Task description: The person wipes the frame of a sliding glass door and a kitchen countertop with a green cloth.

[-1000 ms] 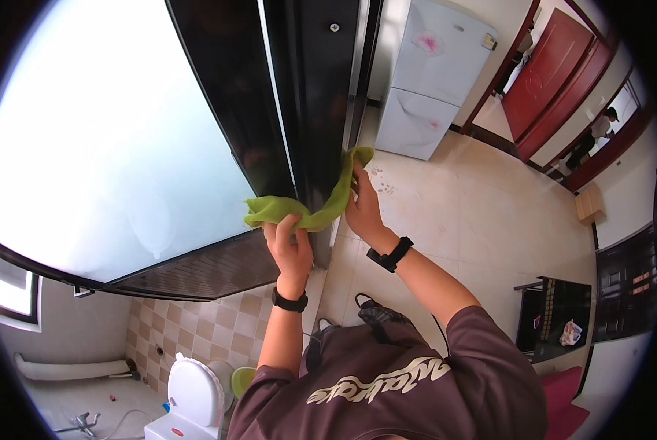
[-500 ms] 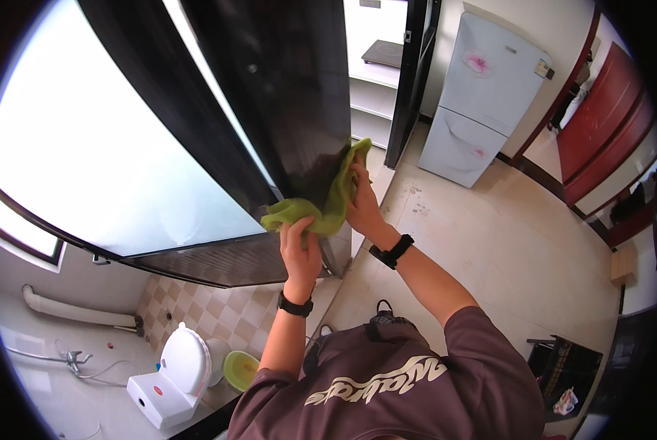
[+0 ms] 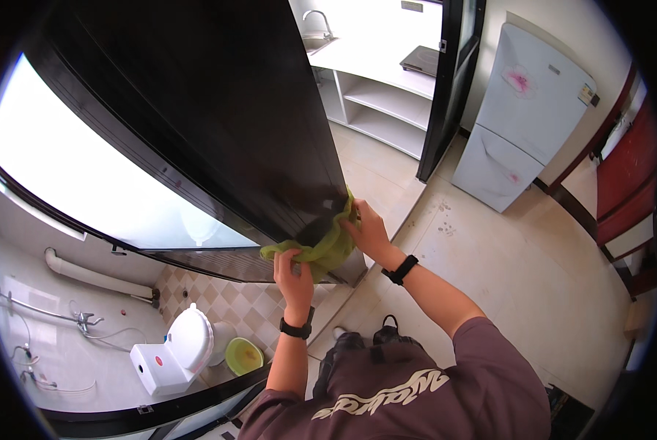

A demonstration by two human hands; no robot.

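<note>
A green cloth (image 3: 322, 255) is stretched between my two hands against a dark, glossy upright panel (image 3: 270, 125), wrapping around its near end. My left hand (image 3: 292, 282) pinches the cloth's left end, close to the frame of a frosted glass door (image 3: 152, 183). On the other side of the panel, my right hand (image 3: 370, 233) grips the cloth's right end, with the thumb on the near side. Both wrists carry black bands. Part of the cloth's far side is hidden behind the panel.
Lower left is a bathroom with a white toilet (image 3: 189, 339), a green basin (image 3: 244, 357) and a shower tap (image 3: 86, 320). Beyond the panel stand white shelves (image 3: 387, 110) with a sink and a black cooktop (image 3: 420, 61). A pale fridge (image 3: 522, 117) stands at the right.
Both hands and the cloth have moved lower in the view, still against the panel. My view has shifted, so more of the kitchen counter and sink shows.
</note>
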